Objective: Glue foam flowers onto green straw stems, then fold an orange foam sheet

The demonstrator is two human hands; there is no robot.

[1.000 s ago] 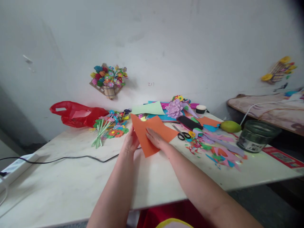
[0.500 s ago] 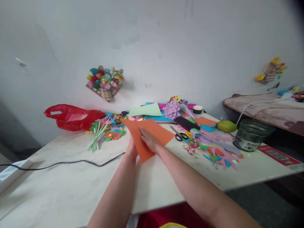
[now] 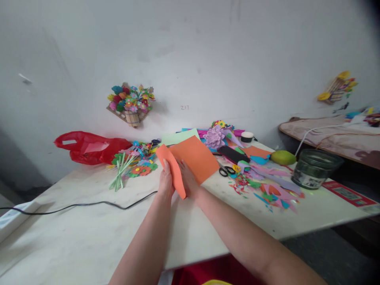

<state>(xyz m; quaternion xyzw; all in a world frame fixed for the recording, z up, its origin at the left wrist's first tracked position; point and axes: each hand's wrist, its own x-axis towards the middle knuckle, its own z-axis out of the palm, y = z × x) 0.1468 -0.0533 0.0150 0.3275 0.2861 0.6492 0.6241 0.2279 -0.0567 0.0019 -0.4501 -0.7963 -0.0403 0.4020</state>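
An orange sheet (image 3: 197, 160), which looks like craft paper or foam, is bent up along its left side into a raised flap (image 3: 173, 168). My left hand (image 3: 166, 181) closes on the flap's outer side, thumb pointing up along it. On the inner side, my right hand (image 3: 190, 183) lies with fingers stretched against the sheet near the bend. The flap hides part of its fingers. Black-handled scissors (image 3: 227, 171) rest just right of the sheet, their blades partly covered. Behind it lies a pale green sheet (image 3: 179, 137).
Coloured scraps (image 3: 276, 194), a green jar (image 3: 314, 168), a yellow-green fruit (image 3: 283, 157) and a dark case (image 3: 233, 154) sit to the right. At left are a red plastic bag (image 3: 92, 148), pale green sticks (image 3: 121, 172), paper flowers (image 3: 141, 170) and a black cable (image 3: 101, 203).
The sheet's left part has been turned up and over toward the right as a flap. My right hand, earlier on top of the sheet, is now partly behind that flap.
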